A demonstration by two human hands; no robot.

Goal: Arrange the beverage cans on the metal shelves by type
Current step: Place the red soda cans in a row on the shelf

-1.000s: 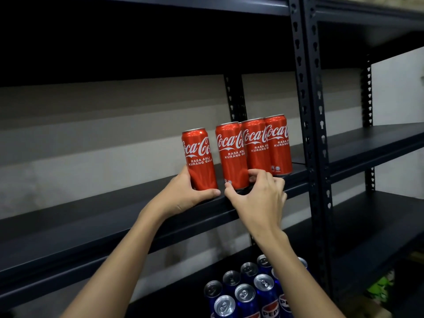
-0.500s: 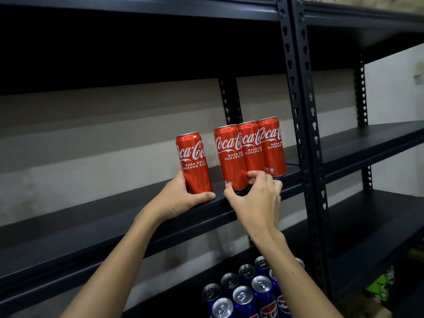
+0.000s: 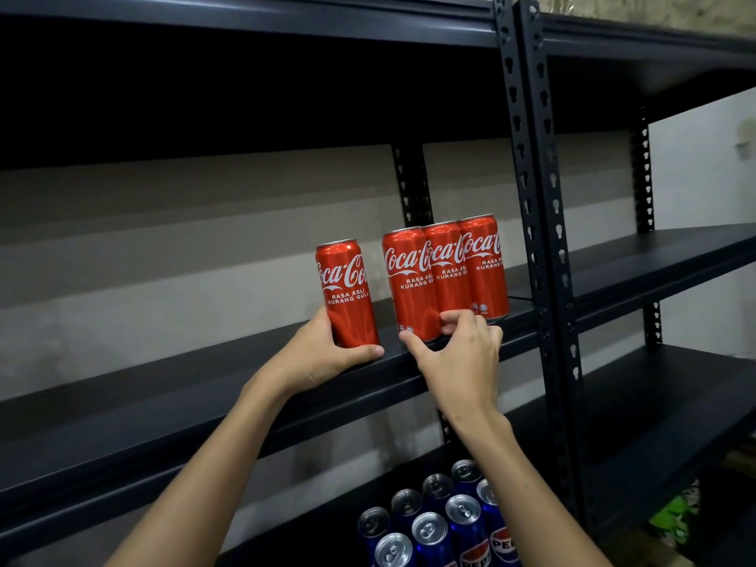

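Note:
On the black metal shelf (image 3: 172, 403), three red Coca-Cola cans (image 3: 446, 272) stand packed in a row by the upright post. My right hand (image 3: 454, 354) pinches the foot of the leftmost can of that row (image 3: 409, 288) between thumb and fingers. A gap to the left, a single Coca-Cola can (image 3: 347, 292) stands slightly tilted on the shelf, and my left hand (image 3: 323, 354) grips its lower part, thumb along the front. Several blue Pepsi cans (image 3: 442, 521) stand on the shelf below.
The slotted black uprights (image 3: 532, 239) rise just right of the row and split the rack into two bays. The right bay's shelves (image 3: 662, 259) are bare. The shelf stretches bare to the left of my left hand. Something green (image 3: 675, 521) lies low at the right.
The single can in my left hand has shifted left, widening the gap to the row. My right hand stays at the row's base.

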